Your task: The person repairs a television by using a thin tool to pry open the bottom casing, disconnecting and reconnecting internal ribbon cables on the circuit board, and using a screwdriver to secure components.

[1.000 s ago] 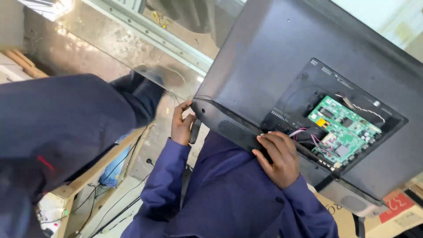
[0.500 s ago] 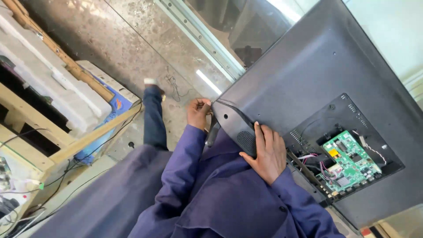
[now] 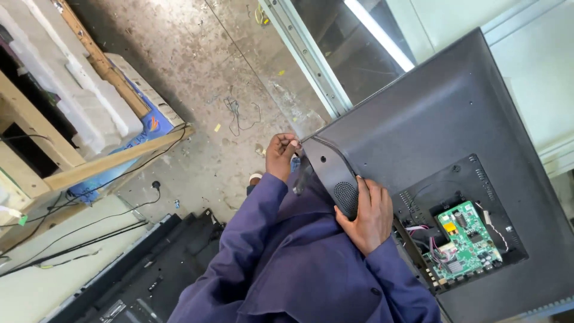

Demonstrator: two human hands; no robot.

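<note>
1. The left hand (image 3: 281, 157) is at the upper corner of the television's black back cover (image 3: 430, 137). Its fingers (image 3: 290, 142) are curled tight together over the corner edge, gripping it, with the knuckles facing up.
2. The right hand (image 3: 368, 215) lies on the back cover just beside the rounded speaker grille (image 3: 345, 194). Its fingers (image 3: 366, 190) are held close together and nearly straight, pressed flat on the plastic; the thumb reaches toward the lower edge of the grille bulge.
3. Whether the right hand clamps the cover or only rests on it cannot be told; nothing loose is in either hand.
4. The television leans tilted across the right half of the view, back side up, its corner over the person's lap and blue sleeves (image 3: 257, 239).
5. An open recess in the cover, just right of the right hand, shows a green circuit board (image 3: 466, 239) with a bundle of thin wires (image 3: 433, 248) at its left side.
6. Beyond the left hand is a stained concrete floor (image 3: 197, 78) with a loose wire scrap (image 3: 239, 113).
7. To the left, well apart from the hands, stand a wooden frame (image 3: 113, 160) and white foam packing (image 3: 78, 84).
8. A black panel (image 3: 149, 269) lies low at the left, near the left sleeve.
</note>
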